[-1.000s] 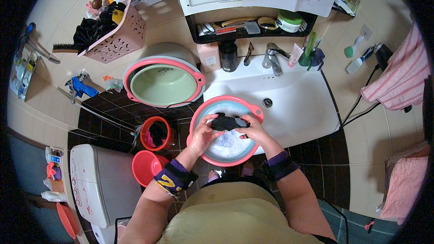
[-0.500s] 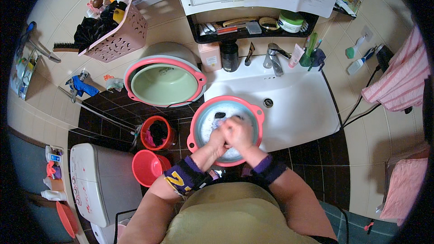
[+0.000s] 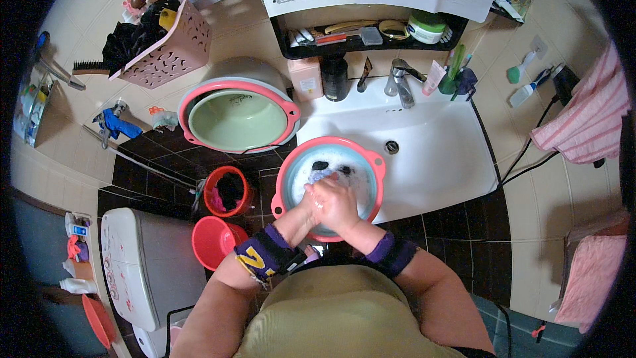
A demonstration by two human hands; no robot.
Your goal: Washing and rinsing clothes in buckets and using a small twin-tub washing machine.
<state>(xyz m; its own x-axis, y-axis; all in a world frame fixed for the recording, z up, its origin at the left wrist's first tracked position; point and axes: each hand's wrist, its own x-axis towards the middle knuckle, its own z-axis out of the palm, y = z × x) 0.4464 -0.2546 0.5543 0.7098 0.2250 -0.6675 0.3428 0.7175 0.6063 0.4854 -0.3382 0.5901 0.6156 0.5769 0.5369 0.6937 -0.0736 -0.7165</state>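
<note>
Both of my hands are pressed together over a round basin (image 3: 379,189) with a pink rim and blue-grey inside, holding foamy water (image 3: 301,176). My right hand (image 3: 336,204) lies over my left hand (image 3: 309,211), hiding most of its fingers. A bit of wet pale-blue cloth (image 3: 320,176) pokes out beyond the closed fingers; the rest of it is covered. Dark pieces of fabric (image 3: 320,166) show in the suds just past my hands.
The basin overlaps the left edge of a white sink (image 3: 437,159) with a metal faucet (image 3: 402,83). Stacked basins (image 3: 242,119) stand behind on the left. Two red buckets (image 3: 215,242) sit below, beside a grey-and-white washing machine (image 3: 152,268). A pink basket (image 3: 169,56) hangs upper left.
My clasped hands have shifted slightly left and nearer to me. The right hand has turned over the left, and the pale-blue cloth now shows beyond the fingers.
</note>
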